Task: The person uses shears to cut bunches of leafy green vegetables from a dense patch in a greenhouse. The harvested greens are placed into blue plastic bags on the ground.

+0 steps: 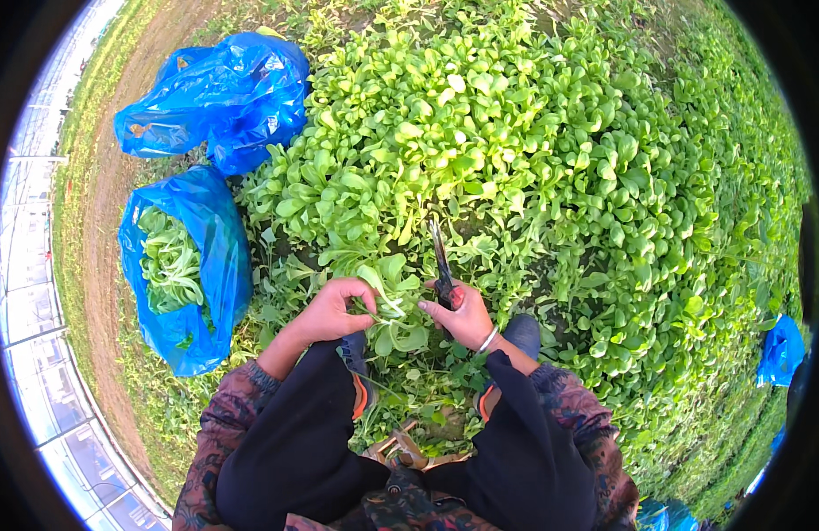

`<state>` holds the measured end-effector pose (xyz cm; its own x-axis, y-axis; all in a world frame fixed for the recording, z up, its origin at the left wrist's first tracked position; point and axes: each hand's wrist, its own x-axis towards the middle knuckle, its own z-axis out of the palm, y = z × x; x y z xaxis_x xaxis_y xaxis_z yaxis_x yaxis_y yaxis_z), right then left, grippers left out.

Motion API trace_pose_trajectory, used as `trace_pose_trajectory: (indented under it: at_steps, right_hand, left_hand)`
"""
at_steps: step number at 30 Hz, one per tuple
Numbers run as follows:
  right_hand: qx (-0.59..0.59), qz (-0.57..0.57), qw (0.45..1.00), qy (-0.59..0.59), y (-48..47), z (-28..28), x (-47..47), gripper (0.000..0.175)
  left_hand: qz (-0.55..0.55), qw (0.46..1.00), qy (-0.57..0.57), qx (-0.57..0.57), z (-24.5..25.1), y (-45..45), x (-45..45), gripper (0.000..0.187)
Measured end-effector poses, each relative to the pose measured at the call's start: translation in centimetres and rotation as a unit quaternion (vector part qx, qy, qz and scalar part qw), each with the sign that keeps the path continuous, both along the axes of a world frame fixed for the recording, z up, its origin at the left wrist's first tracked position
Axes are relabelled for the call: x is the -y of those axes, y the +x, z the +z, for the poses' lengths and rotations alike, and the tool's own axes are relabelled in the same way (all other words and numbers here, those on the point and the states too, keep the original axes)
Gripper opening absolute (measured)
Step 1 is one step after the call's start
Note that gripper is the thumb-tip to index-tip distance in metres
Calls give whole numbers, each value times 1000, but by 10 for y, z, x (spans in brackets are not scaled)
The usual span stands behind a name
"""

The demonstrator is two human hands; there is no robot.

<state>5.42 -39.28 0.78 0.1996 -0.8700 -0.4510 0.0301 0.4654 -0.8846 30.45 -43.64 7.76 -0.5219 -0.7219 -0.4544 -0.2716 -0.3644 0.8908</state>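
Observation:
My left hand [336,310] pinches the base of a leafy green plant [395,299] between thumb and fingers, in front of my knees. A pair of scissors [442,265] with dark blades and a partly red handle is in my right hand [466,316], the blades pointing away from me. The tip of my right thumb is close to the plant's leaves; whether it touches them I cannot tell. Beyond both hands grows a dense bed of leafy greens [489,133]. On the left, an open blue plastic bag [233,265] holds cut greens [170,262].
Another blue plastic bag [250,93] lies at the upper left, beside a dirt path [104,199]. My shoes [522,335] stand among low plants. A wooden seat [409,451] shows between my legs. More blue plastic [780,352] lies at the far right.

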Motion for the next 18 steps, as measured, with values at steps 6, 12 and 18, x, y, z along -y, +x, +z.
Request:
trace_pose_trajectory:
  at_steps: [6, 12, 18]
  right_hand:
    - [-234, 36, 968, -85, -9, -7, 3, 17]
    - [-256, 84, 962, -45, -19, -8, -8, 28]
    - [-163, 102, 981, 27, -18, -24, -7, 32]
  left_hand:
    - [10, 998, 65, -12, -3, 2, -3, 14]
    - [-40, 987, -28, 152, 15, 34, 11, 11]
    - [200, 975, -71, 66, 85, 127, -4, 18]
